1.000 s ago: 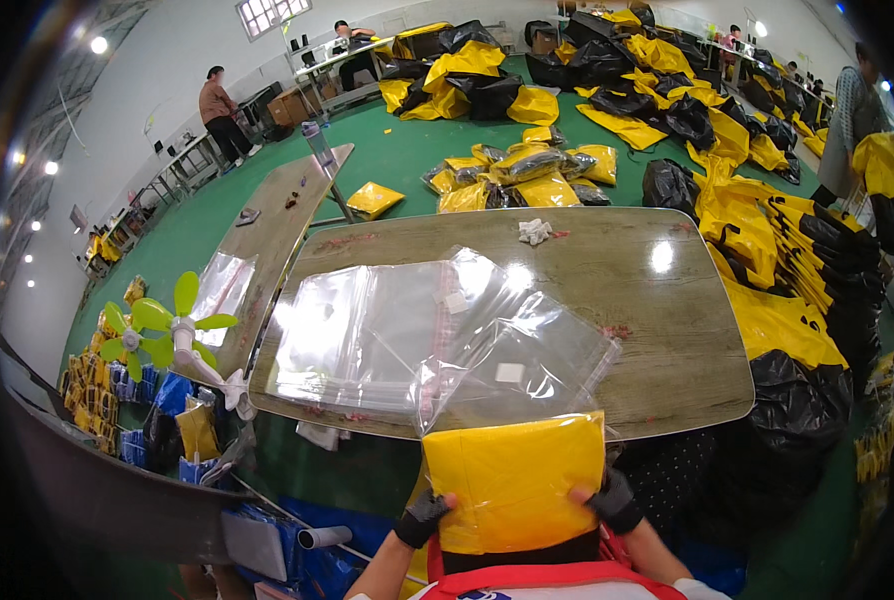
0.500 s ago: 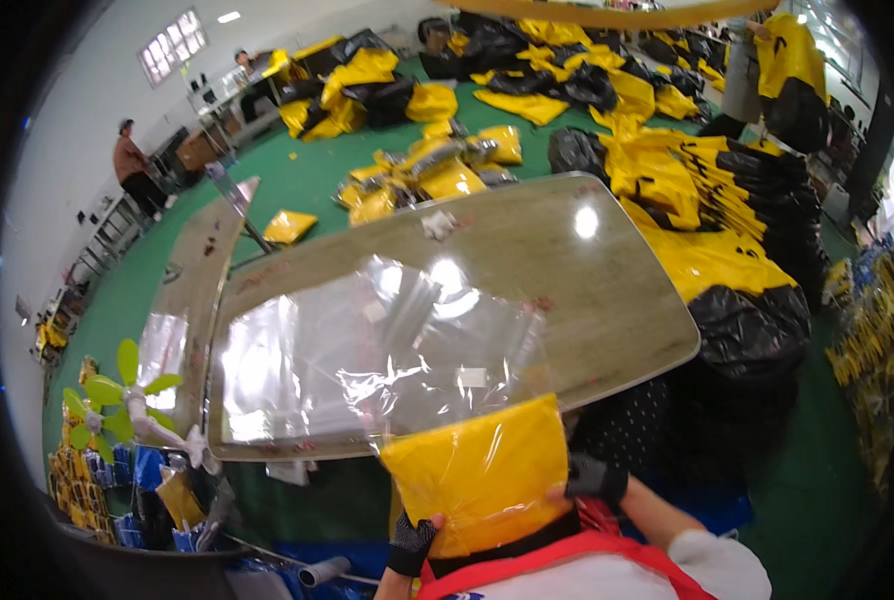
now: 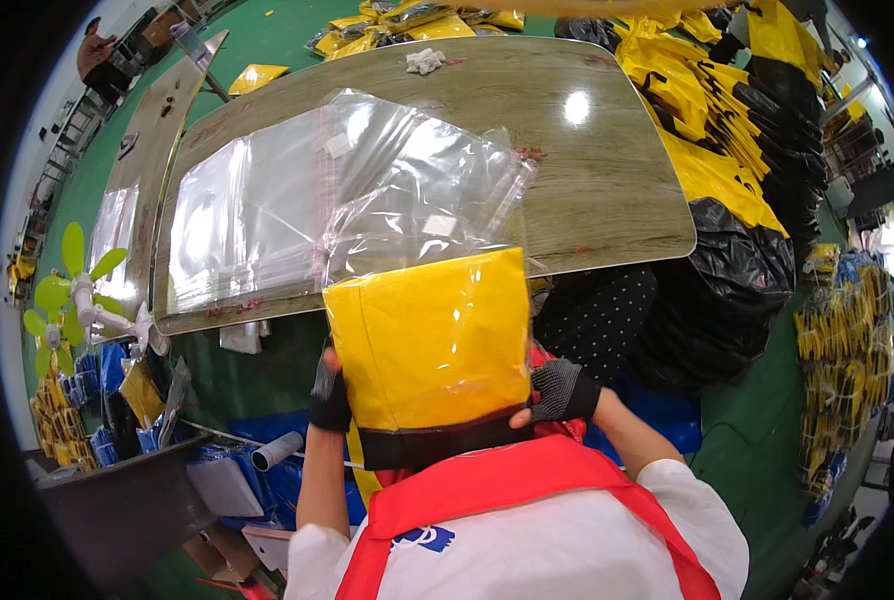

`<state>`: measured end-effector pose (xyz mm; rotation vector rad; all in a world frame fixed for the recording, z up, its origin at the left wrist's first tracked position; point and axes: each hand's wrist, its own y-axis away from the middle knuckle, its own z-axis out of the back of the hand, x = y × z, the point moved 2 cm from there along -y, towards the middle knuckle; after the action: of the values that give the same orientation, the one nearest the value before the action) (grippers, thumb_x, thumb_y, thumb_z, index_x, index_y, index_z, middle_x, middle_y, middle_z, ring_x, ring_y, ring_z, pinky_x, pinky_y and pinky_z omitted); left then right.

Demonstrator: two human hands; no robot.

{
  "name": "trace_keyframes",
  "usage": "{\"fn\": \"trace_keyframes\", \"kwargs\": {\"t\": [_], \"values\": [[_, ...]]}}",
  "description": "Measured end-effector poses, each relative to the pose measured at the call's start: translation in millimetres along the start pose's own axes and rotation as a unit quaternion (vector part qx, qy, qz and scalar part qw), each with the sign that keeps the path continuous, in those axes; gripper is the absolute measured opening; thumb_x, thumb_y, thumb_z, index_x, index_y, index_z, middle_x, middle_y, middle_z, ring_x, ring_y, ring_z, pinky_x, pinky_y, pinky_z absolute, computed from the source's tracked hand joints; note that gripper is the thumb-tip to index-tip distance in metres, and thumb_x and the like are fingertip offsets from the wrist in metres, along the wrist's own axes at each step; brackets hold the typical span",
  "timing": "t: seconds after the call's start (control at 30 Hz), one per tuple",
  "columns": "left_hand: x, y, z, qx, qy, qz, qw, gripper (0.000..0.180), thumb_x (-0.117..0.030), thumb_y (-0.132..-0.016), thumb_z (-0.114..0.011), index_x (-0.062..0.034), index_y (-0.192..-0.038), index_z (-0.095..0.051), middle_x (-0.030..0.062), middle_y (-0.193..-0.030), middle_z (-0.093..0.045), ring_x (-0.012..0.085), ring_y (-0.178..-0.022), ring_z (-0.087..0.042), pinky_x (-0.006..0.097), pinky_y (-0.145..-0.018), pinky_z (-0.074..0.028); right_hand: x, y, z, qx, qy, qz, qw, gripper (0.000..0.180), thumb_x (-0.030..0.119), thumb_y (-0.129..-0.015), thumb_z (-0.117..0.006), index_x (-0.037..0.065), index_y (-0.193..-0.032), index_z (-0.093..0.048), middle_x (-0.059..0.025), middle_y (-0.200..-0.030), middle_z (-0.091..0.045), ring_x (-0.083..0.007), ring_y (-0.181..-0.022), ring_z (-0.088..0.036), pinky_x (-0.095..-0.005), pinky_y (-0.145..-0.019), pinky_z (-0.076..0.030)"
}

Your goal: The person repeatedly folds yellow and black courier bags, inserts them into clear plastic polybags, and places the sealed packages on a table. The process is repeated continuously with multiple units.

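Observation:
In front of my chest I hold a folded yellow-and-black piece (image 3: 432, 345) partly inside a clear plastic bag. The yellow part faces up and a black band runs along its near edge. My left hand (image 3: 331, 392), in a dark fingerless glove, grips its left side, with most fingers hidden behind it. My right hand (image 3: 559, 392), gloved likewise, closes on the near right corner, thumb on top. The clear bag's far end (image 3: 397, 235) reaches onto the table among other clear plastic bags (image 3: 277, 205) spread there.
The wood-grain table (image 3: 607, 180) has a rounded right edge and holds a crumpled white scrap (image 3: 425, 62). A green fan (image 3: 77, 270) is at its left. Stacked yellow-and-black pieces (image 3: 707, 130) stand to the right. A dark bin (image 3: 117, 510) sits at lower left.
The view has tilted downward, so the table appears higher. The folded piece has come up level between both hands, and my left hand now grips higher along its left side.

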<state>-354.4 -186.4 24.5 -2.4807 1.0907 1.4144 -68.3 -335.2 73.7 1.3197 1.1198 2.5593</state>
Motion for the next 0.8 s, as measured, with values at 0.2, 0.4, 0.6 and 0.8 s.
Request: {"fn": "trace_keyframes", "kwargs": {"t": [0.2, 0.4, 0.6, 0.8], "values": [[3, -17, -4, -0.003, -0.127, 0.117, 0.985, 0.068, -0.044, -0.075, -0.069, 0.0007, -0.123, -0.048, 0.0092, -0.114, -0.058, 0.0228, -0.107, -0.055, 0.033, -0.094, -0.041, -6, -24, 30, -0.329, -0.548, 0.168, 0.750, 0.034, 0.027, -0.085, -0.062, -0.002, -0.102, -0.061, -0.0087, -0.090, -0.066, -0.0147, -0.079, -0.061, -0.0303, -0.073, -0.049], [-6, -22, 16, 0.014, -0.273, 0.003, 0.962, 0.053, -0.035, -0.086, -0.059, -0.0010, -0.125, -0.047, 0.0105, -0.122, -0.054, 0.0200, -0.109, -0.053, 0.032, -0.093, -0.041, -9, -12, -9, -0.268, -0.402, 0.110, 0.868, 0.059, 0.024, -0.076, -0.073, -0.001, -0.124, -0.049, -0.0089, -0.116, -0.058, -0.0150, -0.109, -0.051, -0.0298, -0.095, -0.039], [-4, -26, -18, -0.097, -0.400, -0.042, 0.910, 0.037, -0.022, -0.082, -0.063, 0.0008, -0.110, -0.058, 0.0109, -0.099, -0.066, 0.0199, -0.091, -0.062, 0.031, -0.080, -0.047, -11, -34, 41, -0.344, -0.484, 0.185, 0.783, 0.039, 0.026, -0.084, -0.064, 0.000, -0.112, -0.057, -0.0068, -0.098, -0.064, -0.0152, -0.087, -0.059, -0.0273, -0.080, -0.048], [51, 40, 28, -0.174, -0.258, -0.009, 0.950, 0.053, -0.040, -0.086, -0.060, 0.0010, -0.119, -0.052, 0.0102, -0.107, -0.062, 0.0202, -0.095, -0.058, 0.030, -0.084, -0.045, -27, -27, -35, -0.242, -0.490, 0.102, 0.831, 0.063, 0.026, -0.077, -0.072, 0.000, -0.126, -0.042, -0.0084, -0.119, -0.054, -0.0151, -0.108, -0.049, -0.0294, -0.094, -0.039]]}}
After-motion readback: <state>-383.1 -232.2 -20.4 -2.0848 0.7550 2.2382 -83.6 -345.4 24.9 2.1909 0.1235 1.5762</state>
